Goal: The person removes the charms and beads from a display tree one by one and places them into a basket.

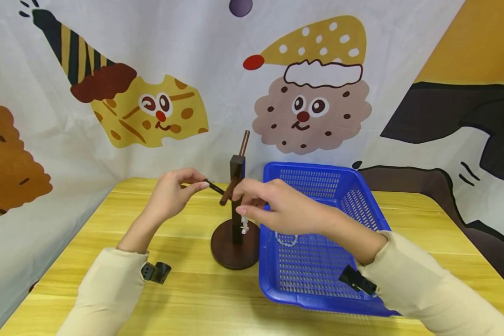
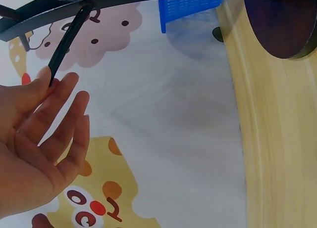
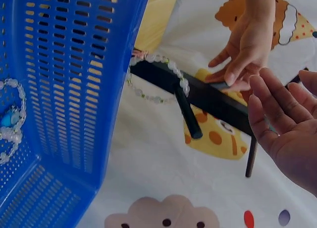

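Observation:
A dark wooden jewelry stand [image 1: 237,210] with side pegs stands upright on its round base. My left hand [image 1: 176,191] pinches the end of one black peg [image 2: 67,45] between thumb and forefinger, the other fingers spread. On another peg [image 3: 189,114] hangs a clear beaded bracelet [image 3: 171,65], its lower part [image 1: 244,225] showing below my right hand in the head view. My right hand [image 3: 292,124] is beside the post with loosely bent fingers. It appears apart from the bracelet in the right wrist view, with nothing visible in its grasp.
A blue plastic basket [image 1: 319,305] stands right of the stand, under my right forearm. Inside it lie beaded bracelets [image 3: 20,114], one with a blue piece. The wooden table [image 1: 185,298] ends at a printed cartoon cloth [image 1: 227,84] hanging behind.

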`<state>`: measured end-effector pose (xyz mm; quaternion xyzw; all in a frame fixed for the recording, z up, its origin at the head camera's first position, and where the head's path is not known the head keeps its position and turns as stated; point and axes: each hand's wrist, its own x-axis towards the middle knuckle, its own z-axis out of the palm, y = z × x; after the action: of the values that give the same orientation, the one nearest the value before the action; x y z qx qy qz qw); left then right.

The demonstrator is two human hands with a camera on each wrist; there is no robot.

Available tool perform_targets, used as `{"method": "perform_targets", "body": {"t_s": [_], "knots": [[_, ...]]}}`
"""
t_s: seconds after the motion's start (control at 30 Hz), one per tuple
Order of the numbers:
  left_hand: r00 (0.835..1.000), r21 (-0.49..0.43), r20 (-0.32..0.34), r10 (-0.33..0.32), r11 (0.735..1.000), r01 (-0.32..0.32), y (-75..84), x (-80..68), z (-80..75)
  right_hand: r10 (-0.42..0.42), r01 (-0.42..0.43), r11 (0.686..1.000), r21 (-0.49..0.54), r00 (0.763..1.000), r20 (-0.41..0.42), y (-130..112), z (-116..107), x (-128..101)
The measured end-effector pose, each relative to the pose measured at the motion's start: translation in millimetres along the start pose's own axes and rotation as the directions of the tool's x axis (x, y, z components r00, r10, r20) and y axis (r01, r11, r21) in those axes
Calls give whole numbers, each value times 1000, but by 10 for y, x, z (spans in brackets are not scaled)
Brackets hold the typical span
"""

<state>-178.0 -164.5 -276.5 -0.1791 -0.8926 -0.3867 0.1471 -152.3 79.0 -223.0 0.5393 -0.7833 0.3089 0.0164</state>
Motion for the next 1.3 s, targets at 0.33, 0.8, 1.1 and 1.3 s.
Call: {"method": "perform_targets", "body": {"t_s": [0.33, 0.8, 1.1, 1.3], "knots": [[1000, -10, 10, -20, 1000, 20, -11, 2, 5, 77, -78, 996, -45, 997, -25, 105, -103, -105], [1000, -4, 14, -26, 1000, 26, 0, -2, 0, 153, -153, 988, -14, 987, 49, 260, -16, -224], [1000, -2, 11, -20, 1000, 20, -9, 4, -4, 187, -190, 982, 18, 976, 113, 305, 80, -275], [1000, 0, 12, -23, 1000, 23, -7, -2, -9, 200, -210, 977, 28, 959, 201, 332, 151, -287]]}}
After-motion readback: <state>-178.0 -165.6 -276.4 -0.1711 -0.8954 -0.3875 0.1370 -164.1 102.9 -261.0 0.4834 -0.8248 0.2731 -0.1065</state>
